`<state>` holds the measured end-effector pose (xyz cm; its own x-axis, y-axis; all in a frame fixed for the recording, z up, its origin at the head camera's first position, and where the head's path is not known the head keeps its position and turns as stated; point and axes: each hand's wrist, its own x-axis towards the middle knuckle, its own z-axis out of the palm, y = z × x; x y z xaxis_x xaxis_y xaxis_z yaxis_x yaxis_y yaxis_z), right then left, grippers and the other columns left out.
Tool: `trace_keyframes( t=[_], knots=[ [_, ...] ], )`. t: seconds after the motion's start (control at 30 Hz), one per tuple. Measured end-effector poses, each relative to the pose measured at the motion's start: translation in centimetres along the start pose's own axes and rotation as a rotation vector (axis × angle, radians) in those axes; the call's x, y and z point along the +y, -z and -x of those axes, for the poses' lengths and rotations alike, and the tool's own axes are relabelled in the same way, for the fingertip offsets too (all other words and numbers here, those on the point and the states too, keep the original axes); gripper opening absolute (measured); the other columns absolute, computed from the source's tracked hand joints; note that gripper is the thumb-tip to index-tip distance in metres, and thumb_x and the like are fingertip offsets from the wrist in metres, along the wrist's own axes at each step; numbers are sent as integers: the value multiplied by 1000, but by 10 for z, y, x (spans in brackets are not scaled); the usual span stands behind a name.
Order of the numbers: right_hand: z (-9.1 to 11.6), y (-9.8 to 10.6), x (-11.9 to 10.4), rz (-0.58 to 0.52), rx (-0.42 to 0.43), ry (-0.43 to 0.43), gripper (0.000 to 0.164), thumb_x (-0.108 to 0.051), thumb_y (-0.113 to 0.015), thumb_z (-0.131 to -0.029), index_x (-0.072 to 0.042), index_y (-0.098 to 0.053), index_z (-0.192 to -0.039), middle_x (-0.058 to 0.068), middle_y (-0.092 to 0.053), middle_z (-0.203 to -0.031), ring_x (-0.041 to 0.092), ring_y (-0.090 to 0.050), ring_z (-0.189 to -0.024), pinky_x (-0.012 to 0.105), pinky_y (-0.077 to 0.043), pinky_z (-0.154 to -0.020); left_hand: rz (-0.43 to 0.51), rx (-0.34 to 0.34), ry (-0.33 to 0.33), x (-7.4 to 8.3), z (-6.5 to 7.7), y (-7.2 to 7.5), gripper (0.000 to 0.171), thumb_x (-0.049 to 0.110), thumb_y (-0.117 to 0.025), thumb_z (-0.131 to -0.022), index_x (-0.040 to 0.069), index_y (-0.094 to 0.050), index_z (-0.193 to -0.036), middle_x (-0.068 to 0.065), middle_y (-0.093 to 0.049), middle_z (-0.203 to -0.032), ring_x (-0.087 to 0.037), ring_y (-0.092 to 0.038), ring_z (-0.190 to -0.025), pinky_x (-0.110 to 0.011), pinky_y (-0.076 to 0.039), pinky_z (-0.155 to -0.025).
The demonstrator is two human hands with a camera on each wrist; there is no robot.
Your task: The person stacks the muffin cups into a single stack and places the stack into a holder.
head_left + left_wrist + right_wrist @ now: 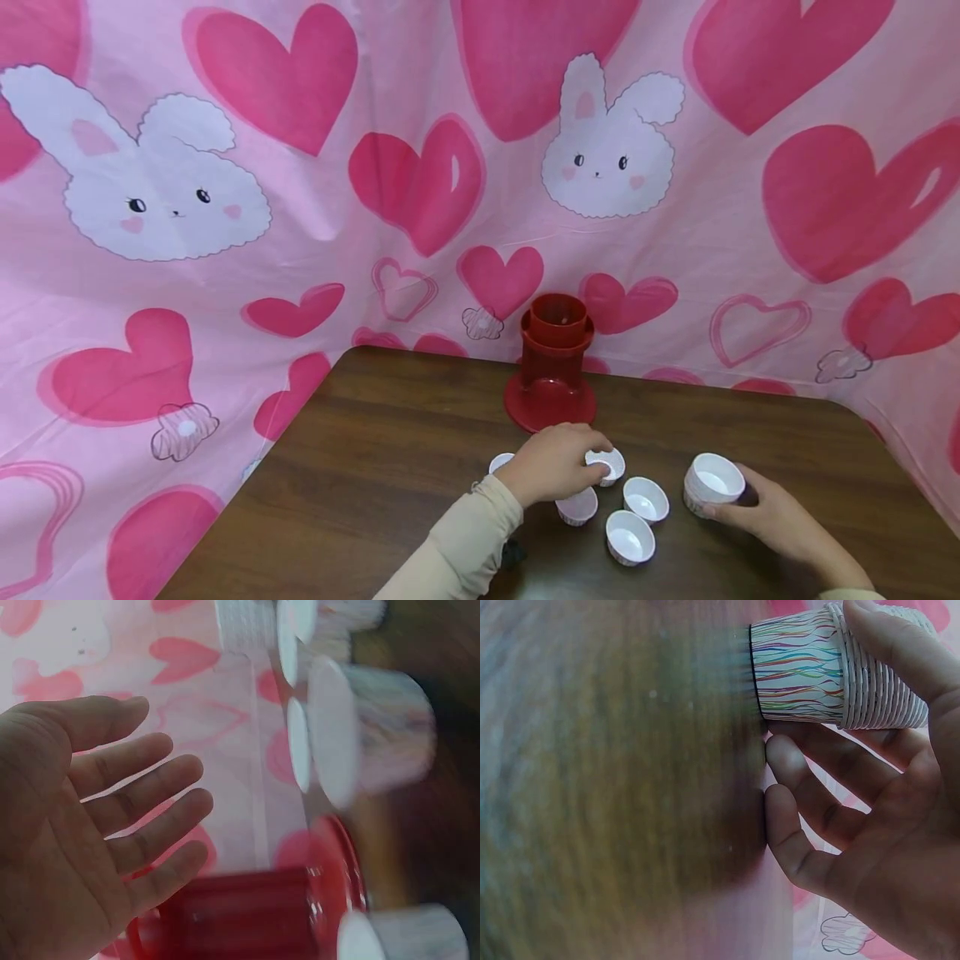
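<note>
My left hand (551, 462) hovers over the small white paper cups, its fingers extended and apart with nothing between them in the left wrist view. Nearest its fingertips is one cup (609, 463), overlapped by them in the head view. Another cup (577, 508) stands just under the palm, and a third (501, 460) is partly hidden behind the hand. On the right, my right hand (783, 517) grips a stack of paper cups (799, 671), thumb on one side and fingers on the other. Colourful wavy lines mark the lowest cup's side, and several rims are nested above it.
Two more cups, one behind (646, 498) and one in front (630, 540), stand between the hands. A red cylinder on a round base (553, 371) rises at the back of the brown wooden table (360, 467). Pink heart-and-rabbit cloth (420, 83) hangs behind.
</note>
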<state>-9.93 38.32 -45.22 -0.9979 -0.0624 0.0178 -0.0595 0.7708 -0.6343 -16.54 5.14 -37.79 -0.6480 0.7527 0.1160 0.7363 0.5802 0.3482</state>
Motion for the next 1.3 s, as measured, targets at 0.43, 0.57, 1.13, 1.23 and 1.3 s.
trace_keyframes(
  t=[0.43, 0.57, 1.13, 1.23, 1.3],
  knots=[
    [3, -4, 0, 20, 23, 18, 74, -26, -82, -85, 16, -47, -135, 20, -67, -113, 32, -60, -102, 49, -49, -85, 27, -20, 61, -54, 51, -9, 47, 34, -75, -91, 18, -65, -134, 4, -60, -131, -14, -52, -123, -40, -40, -105],
    [3, -3, 1, 17, 21, 24, 73, -25, -81, -86, 16, -47, -135, 19, -67, -113, 29, -60, -101, 42, -49, -82, 39, -31, 133, -65, 62, -11, 66, 38, -79, -87, 18, -55, -145, -1, -54, -141, -20, -51, -128, -46, -40, -106],
    [3, -3, 0, 17, 20, 19, 69, -26, -81, -85, 13, -50, -133, 17, -67, -112, 25, -60, -100, 43, -49, -82, 151, -51, 253, -89, 86, -19, 82, 37, -85, -80, 10, -47, -148, -11, -55, -138, -22, -57, -121, -40, -45, -102],
    [3, -3, 0, 12, 21, 19, 69, -25, -82, -85, 13, -51, -133, 17, -67, -112, 23, -60, -99, 40, -49, -81, 150, -45, 253, -92, 87, -21, 79, 37, -86, -80, 9, -51, -144, -10, -58, -135, -21, -58, -119, -39, -46, -101],
    [3, -3, 1, 8, 22, 22, 69, -25, -82, -85, 13, -51, -134, 16, -67, -113, 19, -60, -99, 36, -49, -80, 149, -46, 258, -94, 87, -22, 77, 37, -86, -80, 9, -52, -143, -9, -58, -134, -21, -57, -120, -38, -45, -102]
  ],
)
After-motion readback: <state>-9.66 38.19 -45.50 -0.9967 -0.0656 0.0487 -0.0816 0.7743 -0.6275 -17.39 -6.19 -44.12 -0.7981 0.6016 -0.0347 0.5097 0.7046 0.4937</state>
